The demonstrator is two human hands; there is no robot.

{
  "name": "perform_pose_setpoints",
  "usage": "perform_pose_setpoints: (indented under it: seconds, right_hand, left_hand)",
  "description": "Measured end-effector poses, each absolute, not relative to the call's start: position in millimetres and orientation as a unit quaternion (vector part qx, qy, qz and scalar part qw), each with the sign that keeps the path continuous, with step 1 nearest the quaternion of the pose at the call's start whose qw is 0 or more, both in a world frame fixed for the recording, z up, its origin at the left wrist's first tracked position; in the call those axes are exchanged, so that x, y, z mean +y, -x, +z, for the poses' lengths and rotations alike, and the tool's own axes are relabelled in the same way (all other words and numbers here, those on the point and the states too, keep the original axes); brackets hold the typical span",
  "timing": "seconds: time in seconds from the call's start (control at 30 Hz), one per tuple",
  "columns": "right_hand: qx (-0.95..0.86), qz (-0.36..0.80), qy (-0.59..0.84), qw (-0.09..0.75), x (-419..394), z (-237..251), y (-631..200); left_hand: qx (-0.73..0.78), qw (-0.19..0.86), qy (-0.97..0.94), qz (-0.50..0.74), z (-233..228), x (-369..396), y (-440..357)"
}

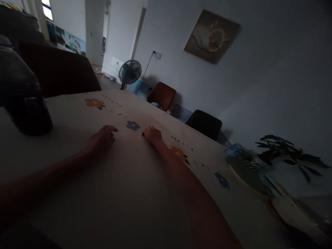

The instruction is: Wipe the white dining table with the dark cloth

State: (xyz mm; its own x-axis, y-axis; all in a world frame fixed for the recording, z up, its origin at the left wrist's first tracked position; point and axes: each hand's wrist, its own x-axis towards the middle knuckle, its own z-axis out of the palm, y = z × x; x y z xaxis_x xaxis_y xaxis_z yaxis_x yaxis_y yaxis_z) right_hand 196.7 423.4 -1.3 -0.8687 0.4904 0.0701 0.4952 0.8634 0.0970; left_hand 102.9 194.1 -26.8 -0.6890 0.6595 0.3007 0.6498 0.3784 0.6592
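Observation:
My left hand (103, 137) rests on its side on the pale tablecloth (111, 193), index finger stretched forward and the other fingers loosely bent. Nothing shows in it. My right hand (152, 135) lies a little further right, fingers curled closed and pressed to the cloth. A small dark bit shows at the edge of its fingers, too small and dim to name. Between the hands, just beyond them, is a printed blue flower (132, 125). An orange printed flower (177, 152) is partly covered by my right forearm.
A large bottle (28, 100) of dark liquid stands at the left, near a chair (59, 69). Beyond the table are a fan (130, 72), an orange-brown chair (162, 95) and a black chair (204, 123). A round green mat (246, 174) and a leafy plant (282, 148) are at right.

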Motion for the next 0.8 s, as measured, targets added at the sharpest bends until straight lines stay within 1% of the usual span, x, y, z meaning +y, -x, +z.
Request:
perform_pose_setpoints:
  seconds: [0.13, 0.2, 0.27, 0.37, 0.43, 0.47, 0.53, 0.63, 0.7, 0.8]
  right_hand:
    - [-0.976, -0.061, 0.203, 0.045, 389, -6, -239]
    - [-0.983, -0.044, 0.17, 0.054, 375, -9, -272]
    - [-0.989, 0.008, 0.12, 0.09, 363, -13, -312]
    - [-0.978, 0.102, 0.02, 0.181, 348, -17, -381]
    - [-0.971, 0.112, -0.018, 0.209, 337, -17, -425]
    - [-0.972, 0.104, -0.024, 0.208, 331, -16, -445]
    - [-0.978, 0.076, -0.014, 0.193, 322, -15, -483]
    - [-0.98, 0.044, 0.045, 0.188, 318, -19, -534]
    - [-0.969, 0.026, 0.117, 0.217, 323, -23, -564]
    - [-0.928, 0.02, 0.286, 0.239, 338, -24, -599]
  left_hand:
    - [0.835, 0.003, -0.379, 0.4, -26, 193, -103]
    - [0.833, -0.001, -0.374, 0.408, -26, 193, -102]
    - [0.835, 0.004, -0.363, 0.413, -25, 192, -102]
    - [0.842, 0.015, -0.345, 0.414, -22, 192, -101]
    - [0.844, 0.019, -0.341, 0.414, -21, 191, -101]
    - [0.845, 0.023, -0.339, 0.412, -21, 191, -101]
    - [0.847, 0.03, -0.331, 0.415, -22, 189, -101]
    - [0.841, 0.033, -0.318, 0.437, -26, 187, -101]
    - [0.838, 0.032, -0.317, 0.443, -26, 187, -101]
    - [0.847, 0.027, -0.315, 0.428, -25, 187, -101]
